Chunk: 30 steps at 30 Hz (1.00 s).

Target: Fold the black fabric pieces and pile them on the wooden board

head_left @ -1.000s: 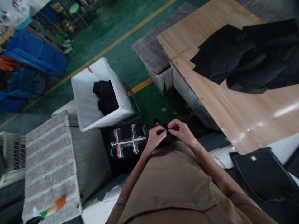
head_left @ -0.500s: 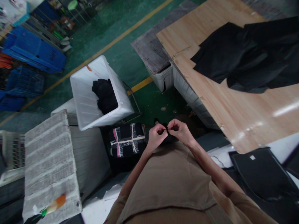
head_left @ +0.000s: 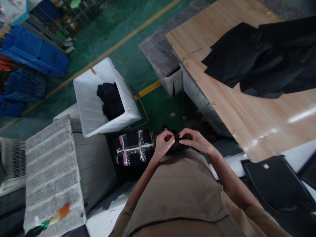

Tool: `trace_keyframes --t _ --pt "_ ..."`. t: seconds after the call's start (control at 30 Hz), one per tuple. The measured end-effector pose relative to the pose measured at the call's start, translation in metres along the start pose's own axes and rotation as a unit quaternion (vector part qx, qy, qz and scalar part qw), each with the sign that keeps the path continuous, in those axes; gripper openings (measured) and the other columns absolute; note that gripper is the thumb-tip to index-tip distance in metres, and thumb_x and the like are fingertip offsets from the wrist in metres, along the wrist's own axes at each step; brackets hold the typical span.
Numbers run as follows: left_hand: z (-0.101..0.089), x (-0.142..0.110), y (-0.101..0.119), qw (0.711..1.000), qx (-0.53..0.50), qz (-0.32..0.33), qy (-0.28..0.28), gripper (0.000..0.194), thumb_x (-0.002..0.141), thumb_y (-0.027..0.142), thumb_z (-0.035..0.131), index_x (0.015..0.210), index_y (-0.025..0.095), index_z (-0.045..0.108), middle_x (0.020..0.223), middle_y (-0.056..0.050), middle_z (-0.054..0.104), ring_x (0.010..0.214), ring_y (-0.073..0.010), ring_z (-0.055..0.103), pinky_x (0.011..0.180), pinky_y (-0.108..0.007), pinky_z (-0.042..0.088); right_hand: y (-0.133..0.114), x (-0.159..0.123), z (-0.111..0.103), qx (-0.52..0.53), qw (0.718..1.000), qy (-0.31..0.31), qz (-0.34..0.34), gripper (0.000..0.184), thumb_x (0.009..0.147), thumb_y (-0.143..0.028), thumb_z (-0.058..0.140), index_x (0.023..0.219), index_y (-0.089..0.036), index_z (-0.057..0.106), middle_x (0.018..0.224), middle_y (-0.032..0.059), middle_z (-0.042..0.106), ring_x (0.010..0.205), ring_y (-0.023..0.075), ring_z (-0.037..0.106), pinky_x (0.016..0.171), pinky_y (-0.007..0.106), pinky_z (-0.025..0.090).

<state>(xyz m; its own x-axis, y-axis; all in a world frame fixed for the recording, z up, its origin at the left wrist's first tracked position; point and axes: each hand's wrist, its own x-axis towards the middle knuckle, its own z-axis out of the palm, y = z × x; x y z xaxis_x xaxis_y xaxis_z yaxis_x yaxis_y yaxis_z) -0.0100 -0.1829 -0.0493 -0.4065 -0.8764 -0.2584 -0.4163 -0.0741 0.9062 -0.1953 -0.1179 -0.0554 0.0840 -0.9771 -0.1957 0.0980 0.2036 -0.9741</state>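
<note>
In front of the brown apron (head_left: 185, 187), my two hands are close together at waist height. My left hand (head_left: 164, 143) is closed in a pinch, thumb against forefinger. Facing it is my right hand (head_left: 195, 140), its thumb and forefinger curled around a small gap. A small dark thing (head_left: 177, 139) shows between the fingertips of both hands. It blends into the dark background, so its kind cannot be made out.
A white bin (head_left: 91, 108) holding black cloth (head_left: 111, 102) stands ahead. Beside it lies a taped black bundle (head_left: 134, 156). Black fabric pieces (head_left: 259, 62) spread over the wooden table (head_left: 222, 108) at right. At left is a grey-covered box (head_left: 51, 171).
My hands have moved slightly apart. The right thumb and forefinger have opened a little, while the left stays pinched.
</note>
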Motion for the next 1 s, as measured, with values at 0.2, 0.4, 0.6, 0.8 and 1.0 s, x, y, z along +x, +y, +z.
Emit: trace_keyframes --t 0.2,0.4,0.6,0.8,1.0 --pt "-0.001 0.000 0.001 1.000 -0.024 -0.001 -0.017 0.011 0.078 0.023 0.060 0.069 0.017 0.060 0.063 0.003 0.053 0.060 -0.0112 0.044 0.058 -0.023 0.033 -0.002 0.000 0.012 -0.078 0.995 0.037 -0.058 0.013 0.087 -0.032 0.065 0.083 -0.020 0.064 0.092 0.0039 0.064 0.092 0.0205 0.060 0.084 0.034 0.046" --pt "-0.005 -0.001 0.007 0.996 -0.069 0.003 -0.055 0.019 0.085 0.031 0.054 0.076 0.016 0.062 0.072 0.000 0.057 0.069 -0.0135 0.050 0.064 -0.024 0.038 0.000 0.000 0.020 -0.099 0.989 0.087 -0.061 0.009 0.092 -0.027 0.058 0.087 -0.020 0.060 0.092 0.0036 0.064 0.088 0.0191 0.061 0.080 0.031 0.046" --pt "-0.005 -0.003 0.001 0.997 -0.044 0.001 -0.068 0.012 0.080 0.027 0.063 0.083 0.016 0.064 0.077 0.001 0.060 0.071 -0.0128 0.052 0.067 -0.024 0.040 0.000 0.001 0.018 -0.100 0.990 0.091 -0.050 0.012 0.092 -0.029 0.057 0.084 -0.020 0.058 0.087 0.0024 0.062 0.082 0.0179 0.059 0.075 0.030 0.045" --pt "-0.004 -0.003 -0.001 0.997 -0.045 -0.008 -0.057 0.014 0.082 0.030 0.063 0.078 0.016 0.063 0.073 0.001 0.058 0.068 -0.0119 0.050 0.065 -0.023 0.039 0.003 0.001 0.011 -0.109 0.991 0.054 -0.051 0.011 0.089 -0.031 0.064 0.088 -0.021 0.060 0.088 0.0015 0.062 0.084 0.0184 0.059 0.075 0.030 0.044" --pt "-0.006 -0.004 0.003 0.997 -0.043 -0.004 -0.066 0.015 0.083 0.030 0.063 0.078 0.015 0.063 0.073 0.001 0.059 0.069 -0.0120 0.051 0.065 -0.023 0.040 0.003 0.000 0.008 -0.107 0.992 0.045 -0.044 0.011 0.088 -0.031 0.065 0.087 -0.021 0.060 0.087 0.0018 0.063 0.085 0.0190 0.058 0.074 0.029 0.044"
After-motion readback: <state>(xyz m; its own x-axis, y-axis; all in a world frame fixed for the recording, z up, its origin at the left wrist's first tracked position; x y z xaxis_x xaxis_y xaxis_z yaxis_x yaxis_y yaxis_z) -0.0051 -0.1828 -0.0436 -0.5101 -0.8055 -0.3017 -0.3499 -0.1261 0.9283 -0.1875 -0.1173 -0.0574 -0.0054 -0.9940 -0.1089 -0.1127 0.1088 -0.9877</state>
